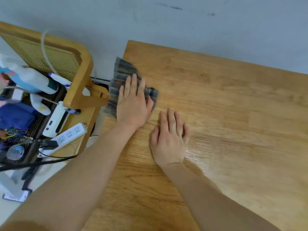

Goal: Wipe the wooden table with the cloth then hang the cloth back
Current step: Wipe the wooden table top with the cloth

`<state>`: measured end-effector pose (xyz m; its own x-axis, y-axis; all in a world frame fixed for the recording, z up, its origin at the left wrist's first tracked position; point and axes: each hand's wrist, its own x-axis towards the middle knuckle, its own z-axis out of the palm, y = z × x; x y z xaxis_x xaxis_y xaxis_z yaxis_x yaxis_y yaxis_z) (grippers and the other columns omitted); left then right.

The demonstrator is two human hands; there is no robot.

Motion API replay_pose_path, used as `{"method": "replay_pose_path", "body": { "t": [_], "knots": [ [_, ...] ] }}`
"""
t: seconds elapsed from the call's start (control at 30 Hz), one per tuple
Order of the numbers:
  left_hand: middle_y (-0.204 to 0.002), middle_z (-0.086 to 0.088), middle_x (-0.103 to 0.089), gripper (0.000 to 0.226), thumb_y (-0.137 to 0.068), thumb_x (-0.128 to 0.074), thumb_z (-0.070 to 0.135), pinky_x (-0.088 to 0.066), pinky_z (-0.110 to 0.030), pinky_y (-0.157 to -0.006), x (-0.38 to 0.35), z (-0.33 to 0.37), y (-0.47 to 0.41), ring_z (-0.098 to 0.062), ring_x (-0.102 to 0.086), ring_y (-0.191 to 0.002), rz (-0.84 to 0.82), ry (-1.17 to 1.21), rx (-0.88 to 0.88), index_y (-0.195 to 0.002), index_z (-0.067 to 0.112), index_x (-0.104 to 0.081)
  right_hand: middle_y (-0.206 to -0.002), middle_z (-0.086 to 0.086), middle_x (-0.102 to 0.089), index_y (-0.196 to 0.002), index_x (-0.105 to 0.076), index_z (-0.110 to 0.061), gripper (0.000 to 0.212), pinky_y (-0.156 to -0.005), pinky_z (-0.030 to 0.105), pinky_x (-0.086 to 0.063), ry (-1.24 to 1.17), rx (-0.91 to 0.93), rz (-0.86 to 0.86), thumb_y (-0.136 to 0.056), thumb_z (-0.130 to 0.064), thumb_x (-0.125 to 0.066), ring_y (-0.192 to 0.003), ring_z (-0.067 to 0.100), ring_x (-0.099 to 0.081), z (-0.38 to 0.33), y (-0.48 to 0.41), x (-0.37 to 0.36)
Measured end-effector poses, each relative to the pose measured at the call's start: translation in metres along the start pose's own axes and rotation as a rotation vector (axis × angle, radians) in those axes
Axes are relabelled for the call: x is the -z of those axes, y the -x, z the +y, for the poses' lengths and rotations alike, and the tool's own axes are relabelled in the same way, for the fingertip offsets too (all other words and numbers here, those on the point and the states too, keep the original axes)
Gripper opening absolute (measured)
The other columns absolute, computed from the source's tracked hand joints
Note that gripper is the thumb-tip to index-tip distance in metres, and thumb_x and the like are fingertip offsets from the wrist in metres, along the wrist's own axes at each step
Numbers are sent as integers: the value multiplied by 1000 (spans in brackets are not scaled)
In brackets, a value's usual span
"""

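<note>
A grey plaid cloth (122,73) lies bunched at the left edge of the wooden table (225,114), partly hanging over that edge. My left hand (133,102) presses flat on the cloth with straight fingers, covering its lower half. My right hand (170,139) rests flat on the bare wood just to the right and nearer to me, touching no cloth. A shiny damp-looking patch shows on the wood beside my right hand.
A wooden chair with a cane back (50,54) stands left of the table, loaded with spray bottles (31,79), a white power strip (70,134), a blue cloth and cables. A grey wall (183,22) runs behind the table's far edge.
</note>
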<state>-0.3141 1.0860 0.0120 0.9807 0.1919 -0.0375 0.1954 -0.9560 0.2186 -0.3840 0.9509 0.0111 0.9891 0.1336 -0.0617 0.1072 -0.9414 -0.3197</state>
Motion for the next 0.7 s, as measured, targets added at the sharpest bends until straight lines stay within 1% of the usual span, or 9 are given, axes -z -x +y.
{"method": "replay_pose_path", "body": {
  "t": [0.13, 0.23, 0.3, 0.37, 0.43, 0.53, 0.57, 0.63, 0.7],
  "knots": [
    [-146, -1, -46, 48, -93, -46, 25, -34, -28, -108, 1, 59, 52, -14, -39, -135, -37, 281, -141, -141, 21, -43, -139, 5, -52, -136, -49, -13, 53, -106, 50, -37, -509, -51, 67, -84, -15, -36, -131, 24, -46, 21, 6, 24],
    [-101, 6, -64, 35, -92, -48, 8, -47, -21, -68, 35, 88, 42, -4, -61, -81, -92, 744, 200, -117, 29, -60, -131, 6, -50, -138, -44, -12, 64, -101, 43, -46, -797, -266, 138, -74, -2, -40, -117, 22, -53, 58, 4, 59],
    [-92, 4, -64, 37, -88, -43, -1, -50, -21, -59, 65, 97, 32, -2, -63, -68, -203, 1186, 373, -106, 22, -65, -131, 3, -49, -141, -41, -16, 61, -102, 38, -45, -885, -409, 111, -82, -5, -46, -114, 15, -52, 77, -5, 87],
    [-94, 0, -67, 41, -84, -42, -5, -52, -21, -57, 91, 98, 26, -3, -66, -68, -266, 1317, 374, -107, 19, -68, -134, 4, -50, -142, -42, -22, 53, -102, 32, -42, -1047, -489, -8, -92, -12, -54, -119, 14, -51, 89, -17, 112],
    [-98, -3, -69, 43, -83, -44, -4, -54, -23, -60, 106, 94, 19, -10, -68, -76, -273, 1352, 368, -107, 21, -69, -126, 6, -57, -139, -47, -26, 47, -94, 31, -46, -1142, -524, -138, -93, -26, -58, -105, 11, -61, 92, -28, 129],
    [-113, 0, -64, 36, -86, -58, 7, -56, -27, -70, 101, 84, 6, -17, -66, -94, -295, 1250, 363, -114, 29, -64, -91, 3, -65, -127, -56, -19, 31, -67, 26, -50, -1210, -596, -206, -96, -16, -53, -62, 6, -63, 85, -40, 133],
    [-123, 4, -57, 40, -86, -66, 17, -54, -27, -79, 94, 79, 2, -14, -61, -103, -341, 1157, 334, -122, 32, -58, -88, 3, -65, -126, -57, -17, 31, -66, 26, -49, -1168, -611, -203, -95, -13, -52, -63, 9, -62, 83, -42, 128],
    [-134, 11, -42, 65, -82, -71, 39, -42, -32, -97, 74, 60, -3, -9, -46, -119, -392, 931, 288, -139, 34, -39, -107, 7, -64, -131, -54, -18, 38, -83, 32, -49, -835, -556, -202, -93, -16, -51, -90, 19, -62, 76, -44, 114],
    [-138, 7, -45, 66, -85, -63, 46, -38, -42, -106, 54, 34, -2, -15, -43, -126, -228, 715, 349, -142, 32, -34, -138, 15, -48, -143, -41, -19, 51, -106, 40, -36, -439, -434, -196, -93, -28, -49, -126, 31, -45, 66, -43, 102]
  ]
}}
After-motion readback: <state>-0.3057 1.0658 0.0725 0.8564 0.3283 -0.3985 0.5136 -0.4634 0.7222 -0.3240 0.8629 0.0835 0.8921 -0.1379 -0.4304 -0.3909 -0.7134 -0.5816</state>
